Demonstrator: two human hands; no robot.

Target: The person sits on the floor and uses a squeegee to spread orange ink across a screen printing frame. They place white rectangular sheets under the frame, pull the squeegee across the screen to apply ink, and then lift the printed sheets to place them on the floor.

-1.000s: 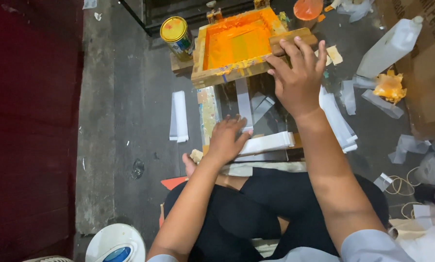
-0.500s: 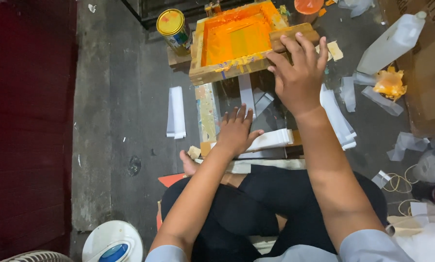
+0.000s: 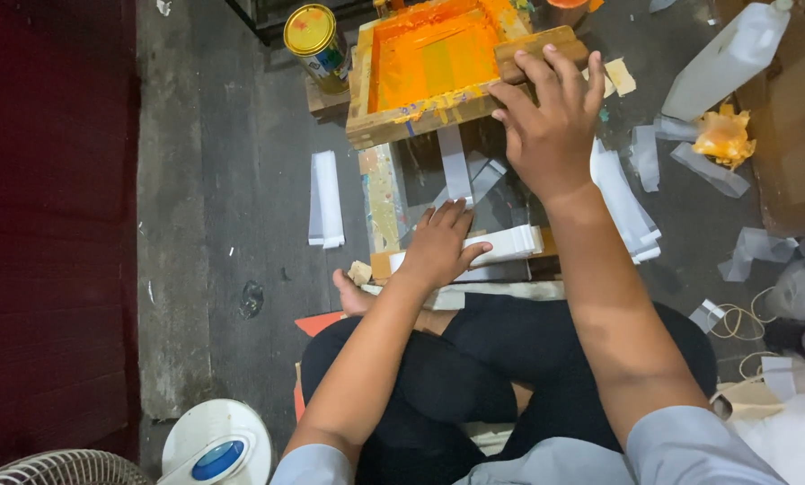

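A wooden printing frame (image 3: 374, 126) with an orange-inked screen (image 3: 434, 58) is tilted up over a low work board. My right hand (image 3: 551, 121) grips the frame's near right corner, fingers over a wooden squeegee handle (image 3: 537, 45). Below the raised frame my left hand (image 3: 440, 242) lies flat, fingers spread, on a white strip (image 3: 461, 162) on the board, beside a stack of white strips (image 3: 510, 244). I sit cross-legged in dark trousers just behind the board.
A yellow-lidded tin (image 3: 313, 36) stands left of the frame. Loose white strips (image 3: 324, 199) lie on the grey floor. A white plastic jug (image 3: 726, 58), orange rag (image 3: 724, 135) and cardboard box (image 3: 798, 117) are at right. A fan (image 3: 214, 445) sits bottom left.
My left hand has slid forward from the strip stack to under the raised frame. My right hand still holds the frame's corner; the view has shifted slightly.
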